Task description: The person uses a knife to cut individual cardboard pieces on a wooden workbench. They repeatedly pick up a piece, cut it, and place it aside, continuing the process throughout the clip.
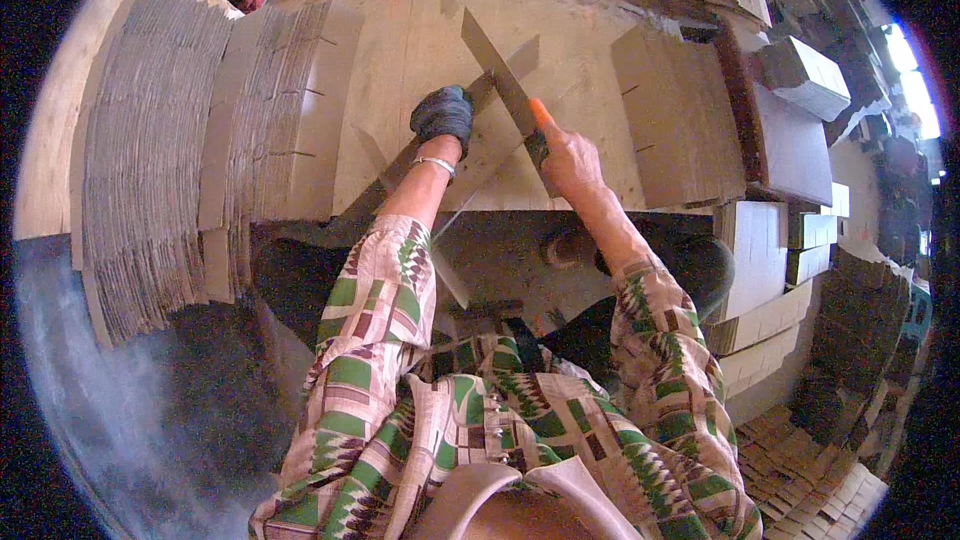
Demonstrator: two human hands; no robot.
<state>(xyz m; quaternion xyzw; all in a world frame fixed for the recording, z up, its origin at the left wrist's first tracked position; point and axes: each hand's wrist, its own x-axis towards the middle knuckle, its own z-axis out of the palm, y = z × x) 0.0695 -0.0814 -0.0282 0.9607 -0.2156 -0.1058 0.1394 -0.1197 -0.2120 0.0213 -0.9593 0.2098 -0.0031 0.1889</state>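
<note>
My left hand (442,118), in a dark glove, is closed around a brown cardboard strip (518,62) that slants up to the right. In my bare right hand (573,162) is a second cardboard strip (488,45), slanting up to the left, gripped near its lower end. An orange covering (541,112) sits at the tip of a right-hand finger. The two strips cross just beyond my hands; whether their slots are engaged I cannot tell. More thin strips show below the left hand, partly hidden by my forearm.
Slit cardboard pieces stand in long rows (150,130) on the left of the wooden table (400,20). Another slotted stack (680,120) lies on the right, beside a dark brown box (790,145). Bundled cardboard (765,370) is piled at the lower right.
</note>
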